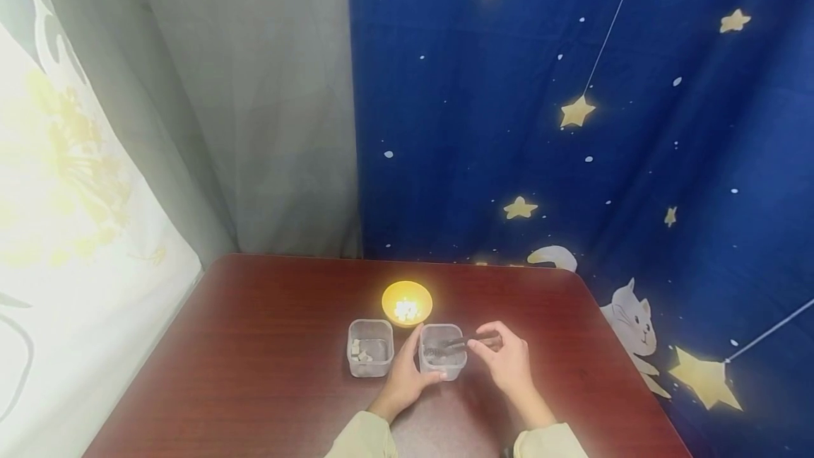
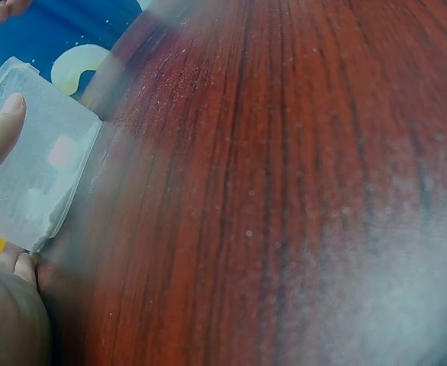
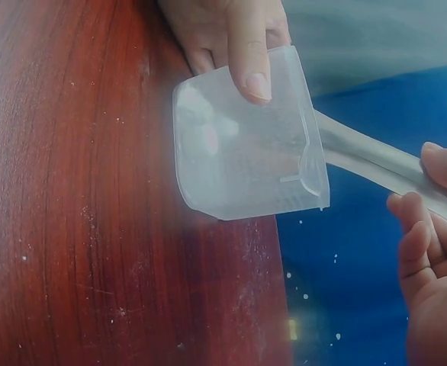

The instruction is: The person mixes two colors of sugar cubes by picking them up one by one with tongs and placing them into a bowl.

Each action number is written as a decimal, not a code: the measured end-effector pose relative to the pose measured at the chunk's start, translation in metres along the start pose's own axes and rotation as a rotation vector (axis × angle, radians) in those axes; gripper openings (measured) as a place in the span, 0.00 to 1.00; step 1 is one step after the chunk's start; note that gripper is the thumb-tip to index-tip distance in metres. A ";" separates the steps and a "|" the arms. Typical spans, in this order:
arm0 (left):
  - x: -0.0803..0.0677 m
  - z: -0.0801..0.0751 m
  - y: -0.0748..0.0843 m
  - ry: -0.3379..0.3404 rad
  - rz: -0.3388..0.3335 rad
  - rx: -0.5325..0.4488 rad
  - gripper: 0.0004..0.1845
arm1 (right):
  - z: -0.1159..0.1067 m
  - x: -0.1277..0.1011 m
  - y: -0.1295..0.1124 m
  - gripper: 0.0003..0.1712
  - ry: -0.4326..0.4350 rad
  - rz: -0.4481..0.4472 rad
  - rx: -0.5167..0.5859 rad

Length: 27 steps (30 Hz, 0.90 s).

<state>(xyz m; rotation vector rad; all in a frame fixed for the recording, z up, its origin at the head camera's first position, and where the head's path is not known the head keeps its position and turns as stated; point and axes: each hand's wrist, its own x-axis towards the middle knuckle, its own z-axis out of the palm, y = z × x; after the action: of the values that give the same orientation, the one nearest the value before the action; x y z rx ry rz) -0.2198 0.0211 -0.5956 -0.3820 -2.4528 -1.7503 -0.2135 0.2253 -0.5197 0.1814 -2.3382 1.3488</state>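
Two grips: left hand (image 1: 402, 379) curled round a clear container (image 1: 449, 371); right hand (image 1: 511, 362) pinching a metal utensil (image 3: 376, 158).

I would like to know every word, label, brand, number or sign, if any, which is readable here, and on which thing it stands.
No readable text.
Right tub: faint marks near the rim, too blurred to tell if they are writing.
Left tub, bowl, tongs: none seen.
Blue curtain: stars and a cat, no letters seen.

There are two tubs (image 1: 451, 374) (image 1: 369, 371), one bowl (image 1: 388, 302), one pair of tongs (image 3: 372, 159).
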 end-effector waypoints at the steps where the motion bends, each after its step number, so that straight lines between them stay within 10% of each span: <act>1: 0.000 0.000 0.000 0.000 -0.001 0.000 0.56 | 0.000 0.000 0.000 0.14 0.007 0.001 0.003; 27: 0.000 0.001 0.000 0.007 -0.021 0.017 0.57 | -0.014 -0.002 -0.043 0.13 0.126 0.117 0.067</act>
<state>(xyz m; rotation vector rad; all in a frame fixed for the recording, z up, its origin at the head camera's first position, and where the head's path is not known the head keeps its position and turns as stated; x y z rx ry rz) -0.2202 0.0223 -0.5961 -0.3493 -2.4738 -1.7343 -0.1936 0.2148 -0.4799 -0.0201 -2.2299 1.4513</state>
